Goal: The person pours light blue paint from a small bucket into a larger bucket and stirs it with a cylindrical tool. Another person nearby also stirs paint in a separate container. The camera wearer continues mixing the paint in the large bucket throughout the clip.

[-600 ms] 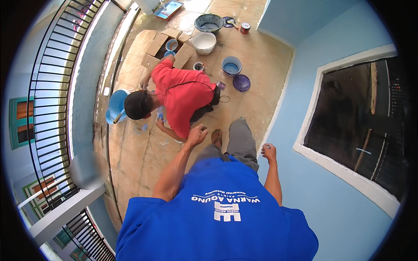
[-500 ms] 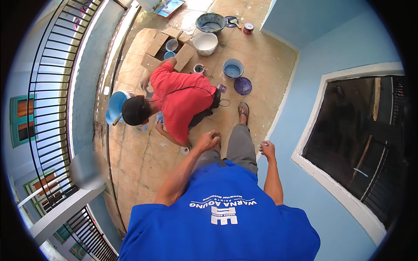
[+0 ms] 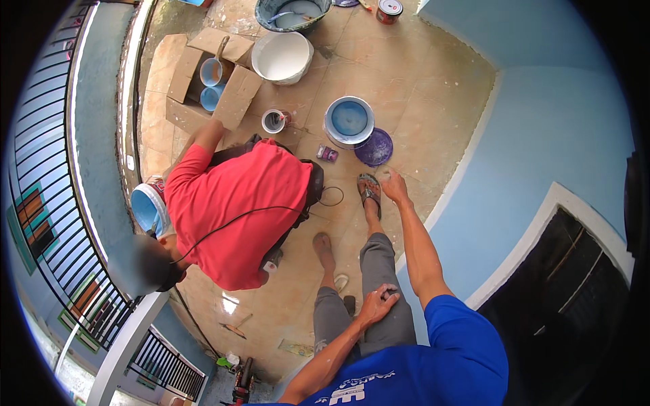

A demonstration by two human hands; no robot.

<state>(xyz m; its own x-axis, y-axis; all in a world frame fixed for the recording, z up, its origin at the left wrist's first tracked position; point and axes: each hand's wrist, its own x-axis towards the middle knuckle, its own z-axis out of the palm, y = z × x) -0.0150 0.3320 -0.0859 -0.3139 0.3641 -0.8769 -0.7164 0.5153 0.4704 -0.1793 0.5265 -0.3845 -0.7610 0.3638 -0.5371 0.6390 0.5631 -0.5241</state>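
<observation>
My left hand (image 3: pixel 378 304) is over the grey trousers (image 3: pixel 393 333) near my knee, its fingers curled in. Whether anything is inside them is hidden. Stretched forward, my right hand (image 3: pixel 393 186) is beside my sandaled foot (image 3: pixel 369 192), with bent fingers drawn together; I cannot make out anything in them. Past that hand lies a purple lid (image 3: pixel 374 147), against a white bucket (image 3: pixel 349 120) with blue paint inside. A small purple package (image 3: pixel 328 153) is on the tiles left of the lid.
A person in a red shirt (image 3: pixel 237 210) crouches at left, by a tilted bucket (image 3: pixel 150 208). Beyond are a cardboard box (image 3: pixel 242 98) holding blue-stained containers, a white basin (image 3: pixel 282 57), a dark basin (image 3: pixel 292 19) and a small can (image 3: pixel 274 121). A light-blue wall (image 3: pixel 521 122) rises at right.
My view has come closer to the buckets. My right arm has reached forward, and my left hand now lies over my leg. The person in red appears lower and farther left.
</observation>
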